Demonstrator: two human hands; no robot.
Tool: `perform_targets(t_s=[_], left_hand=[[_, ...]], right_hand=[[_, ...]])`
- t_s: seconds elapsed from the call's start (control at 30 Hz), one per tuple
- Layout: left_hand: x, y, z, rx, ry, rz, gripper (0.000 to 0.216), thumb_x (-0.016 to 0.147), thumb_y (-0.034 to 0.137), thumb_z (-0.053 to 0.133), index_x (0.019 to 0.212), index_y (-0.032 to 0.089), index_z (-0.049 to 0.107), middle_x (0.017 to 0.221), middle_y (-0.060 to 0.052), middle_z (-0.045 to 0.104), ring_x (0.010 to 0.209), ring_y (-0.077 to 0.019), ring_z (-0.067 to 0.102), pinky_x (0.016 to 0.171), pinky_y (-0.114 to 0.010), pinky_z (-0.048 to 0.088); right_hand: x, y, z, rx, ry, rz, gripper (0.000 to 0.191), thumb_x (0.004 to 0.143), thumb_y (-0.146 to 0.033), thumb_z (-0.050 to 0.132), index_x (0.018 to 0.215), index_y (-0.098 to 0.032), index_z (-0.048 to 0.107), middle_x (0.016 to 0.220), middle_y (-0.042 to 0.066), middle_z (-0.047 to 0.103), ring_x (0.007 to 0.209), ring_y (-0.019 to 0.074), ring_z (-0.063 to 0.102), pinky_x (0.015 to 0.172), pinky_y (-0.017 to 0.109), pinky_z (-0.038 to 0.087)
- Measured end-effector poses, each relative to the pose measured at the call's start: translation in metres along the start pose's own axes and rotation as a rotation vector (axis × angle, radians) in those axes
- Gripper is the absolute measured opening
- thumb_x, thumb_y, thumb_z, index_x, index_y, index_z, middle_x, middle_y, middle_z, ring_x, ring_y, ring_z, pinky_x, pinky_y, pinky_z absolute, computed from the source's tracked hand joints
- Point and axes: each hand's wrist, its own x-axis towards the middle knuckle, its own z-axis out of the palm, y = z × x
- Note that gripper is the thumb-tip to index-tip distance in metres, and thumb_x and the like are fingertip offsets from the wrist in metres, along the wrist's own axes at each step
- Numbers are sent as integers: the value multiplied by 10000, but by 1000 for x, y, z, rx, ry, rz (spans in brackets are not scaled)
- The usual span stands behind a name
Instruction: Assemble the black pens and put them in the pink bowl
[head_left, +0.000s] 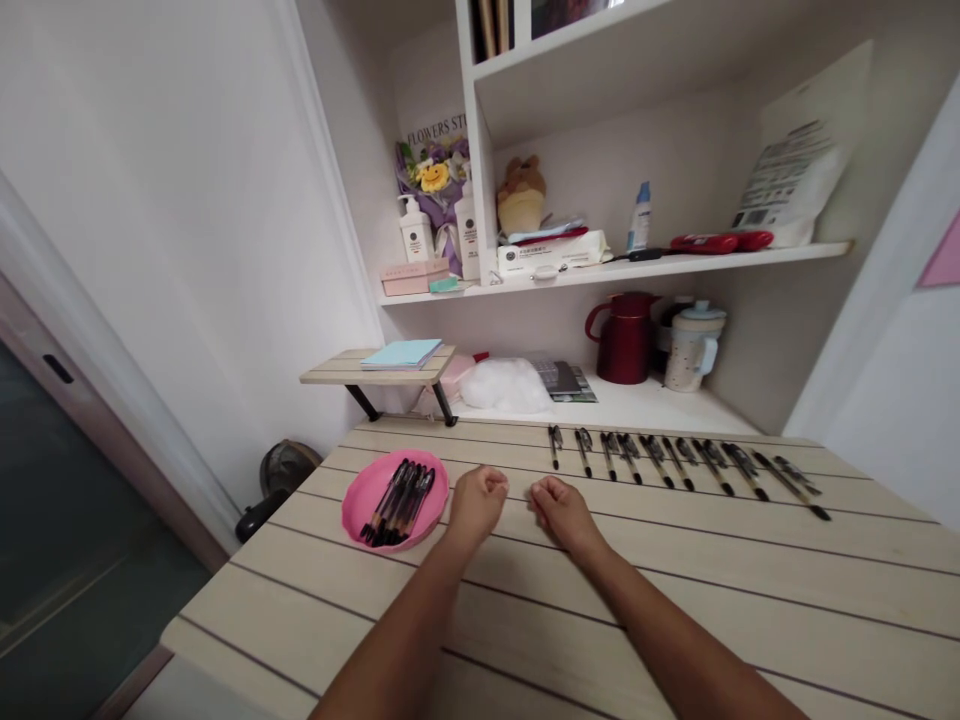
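My left hand (477,500) and my right hand (561,510) rest as loose fists on the pale striped wooden table (675,590), side by side and a little apart. Nothing shows in either fist. Just left of my left hand sits a pink plate (358,492) holding several black pens (399,498). Beyond my right hand, a row of several black pens with their caps (679,462) lies along the table's far edge, stretching to the right.
A small raised shelf (375,375) with a blue notebook stands at the table's far left. Behind are wall shelves with a red jug (624,338), a white mug, bottles, a plush toy and a flower bouquet. A fan sits on the floor at left.
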Motion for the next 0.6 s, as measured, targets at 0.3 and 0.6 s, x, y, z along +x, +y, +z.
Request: perform_targets(t_s=[0.3,0.6], left_hand=[[-6,-28,61,-324,-91,-80,157,668,196,506,807,154,563,561,48,487,375,-48,412,368,-166,280],[9,-33,54,-784,94,-146,335,635,277,658,927,138,567,685,-20,599,582,-115,585,562,-221,465]], right_hand=[[58,-31,-32,-986,-17,182,340,826,-310,454,1029,-71,585,983,203,647,903,251,619,722,311,424],[64,-34,-11,-961,-83,217,263,773,-200,471,902,-69,660,928,213,659,877,246,627,701,303,415]])
